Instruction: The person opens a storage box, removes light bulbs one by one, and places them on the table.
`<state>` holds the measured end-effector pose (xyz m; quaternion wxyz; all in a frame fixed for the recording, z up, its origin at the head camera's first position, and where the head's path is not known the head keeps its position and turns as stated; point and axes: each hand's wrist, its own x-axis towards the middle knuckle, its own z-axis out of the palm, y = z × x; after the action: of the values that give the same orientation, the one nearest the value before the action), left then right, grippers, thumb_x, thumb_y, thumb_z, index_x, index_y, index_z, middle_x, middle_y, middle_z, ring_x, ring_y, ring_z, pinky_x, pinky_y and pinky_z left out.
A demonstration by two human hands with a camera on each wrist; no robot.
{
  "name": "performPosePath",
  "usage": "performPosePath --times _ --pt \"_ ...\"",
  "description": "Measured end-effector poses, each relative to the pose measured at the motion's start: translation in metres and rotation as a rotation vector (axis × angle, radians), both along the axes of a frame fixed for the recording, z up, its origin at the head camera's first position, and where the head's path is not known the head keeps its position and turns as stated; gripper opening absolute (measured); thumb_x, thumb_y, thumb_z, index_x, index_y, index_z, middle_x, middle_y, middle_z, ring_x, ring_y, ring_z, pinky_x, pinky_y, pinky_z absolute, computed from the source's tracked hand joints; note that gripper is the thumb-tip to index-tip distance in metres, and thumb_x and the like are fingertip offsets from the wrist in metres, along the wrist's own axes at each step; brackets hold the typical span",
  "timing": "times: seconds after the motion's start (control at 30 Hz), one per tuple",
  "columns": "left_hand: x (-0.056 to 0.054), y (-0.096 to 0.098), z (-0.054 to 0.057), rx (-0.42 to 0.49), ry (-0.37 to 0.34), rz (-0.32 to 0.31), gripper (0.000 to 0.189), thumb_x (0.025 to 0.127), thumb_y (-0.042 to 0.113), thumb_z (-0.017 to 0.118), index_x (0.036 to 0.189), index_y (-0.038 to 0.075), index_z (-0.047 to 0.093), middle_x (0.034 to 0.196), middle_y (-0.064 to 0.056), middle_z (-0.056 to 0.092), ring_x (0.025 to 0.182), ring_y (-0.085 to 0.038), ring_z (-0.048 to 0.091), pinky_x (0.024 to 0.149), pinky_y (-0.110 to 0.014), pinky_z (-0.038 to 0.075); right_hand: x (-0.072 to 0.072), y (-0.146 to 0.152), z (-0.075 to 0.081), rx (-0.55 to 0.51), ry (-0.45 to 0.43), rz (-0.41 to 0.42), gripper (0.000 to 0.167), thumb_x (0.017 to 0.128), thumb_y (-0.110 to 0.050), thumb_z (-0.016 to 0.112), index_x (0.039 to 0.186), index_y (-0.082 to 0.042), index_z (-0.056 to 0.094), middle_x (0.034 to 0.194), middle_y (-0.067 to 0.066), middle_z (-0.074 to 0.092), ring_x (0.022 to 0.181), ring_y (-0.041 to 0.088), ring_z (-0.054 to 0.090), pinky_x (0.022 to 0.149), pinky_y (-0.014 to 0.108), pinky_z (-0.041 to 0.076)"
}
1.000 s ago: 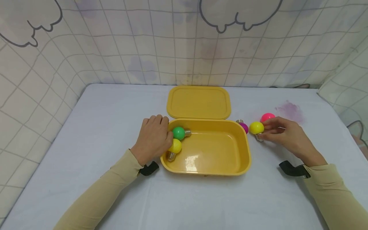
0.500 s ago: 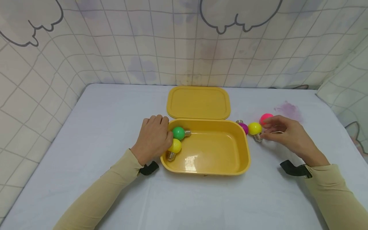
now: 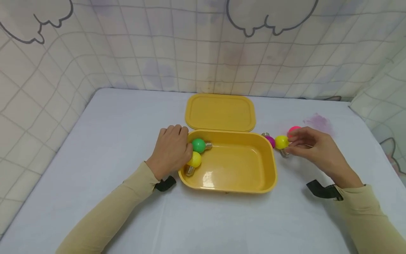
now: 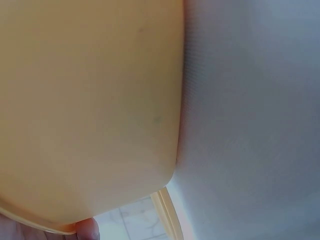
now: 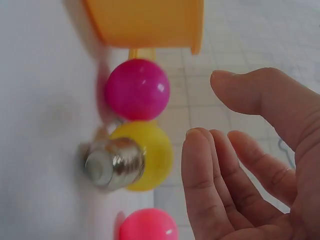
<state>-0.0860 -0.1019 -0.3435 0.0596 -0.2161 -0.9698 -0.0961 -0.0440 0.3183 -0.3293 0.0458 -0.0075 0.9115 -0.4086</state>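
Fingers of your left hand grip the yellow box by its left rim in the head view; on the table a yellow bulb lies by your right hand. Left wrist: fingertips meet the rim. Right wrist: thumb and fingers stand wide, holding nothing.

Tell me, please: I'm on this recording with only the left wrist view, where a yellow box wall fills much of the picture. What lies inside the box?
Observer: A green bulb and a yellow bulb, at the left end of the box.
Operator: And the right hand?
Observer: The right hand is right of the box, by a second yellow bulb.
Operator: Holding that bulb?
Observer: No; the right wrist view shows nothing between its thumb and fingers.
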Motion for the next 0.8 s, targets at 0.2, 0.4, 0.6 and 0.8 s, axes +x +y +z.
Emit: performPosePath --times 0.2,0.4,0.6,0.8 --pt "-0.001 0.002 0.003 -0.020 -0.013 -0.001 0.020 0.095 0.022 0.046 0.098 0.004 0.055 0.085 -0.008 0.049 0.080 -0.027 0.045 0.074 -0.037 0.030 0.007 -0.014 0.010 -0.091 0.019 0.022 0.053 0.088 -0.021 0.082 0.135 -0.008 0.060 0.114 -0.008 0.072 0.095 0.001 0.071 0.080 0.014 0.058" --pt "0.000 0.001 0.005 -0.019 -0.013 0.005 0.020 0.095 0.022 0.047 0.097 0.003 0.055 0.084 -0.009 0.049 0.079 -0.027 0.044 0.074 -0.037 0.030 0.010 -0.037 0.023 -0.171 0.020 0.049 0.048 0.087 -0.015 0.082 0.132 -0.010 0.064 0.111 -0.006 0.076 0.097 0.006 0.075 0.080 0.021 0.061" --pt "0.000 -0.001 0.003 -0.015 -0.002 0.007 0.018 0.095 0.021 0.046 0.093 0.004 0.054 0.084 -0.008 0.049 0.079 -0.027 0.045 0.074 -0.037 0.031 0.010 -0.055 0.029 -0.239 -0.019 0.107 0.045 0.088 -0.016 0.082 0.130 -0.010 0.067 0.113 -0.001 0.075 0.101 0.010 0.074 0.084 0.025 0.061" --pt "0.000 -0.001 0.003 -0.006 -0.020 0.006 0.019 0.095 0.021 0.046 0.095 0.004 0.055 0.084 -0.008 0.049 0.080 -0.028 0.045 0.075 -0.037 0.031 0.007 -0.067 0.033 -0.179 -0.075 0.170 0.048 0.090 -0.024 0.080 0.134 -0.014 0.066 0.115 0.002 0.076 0.103 0.008 0.074 0.086 0.022 0.060"
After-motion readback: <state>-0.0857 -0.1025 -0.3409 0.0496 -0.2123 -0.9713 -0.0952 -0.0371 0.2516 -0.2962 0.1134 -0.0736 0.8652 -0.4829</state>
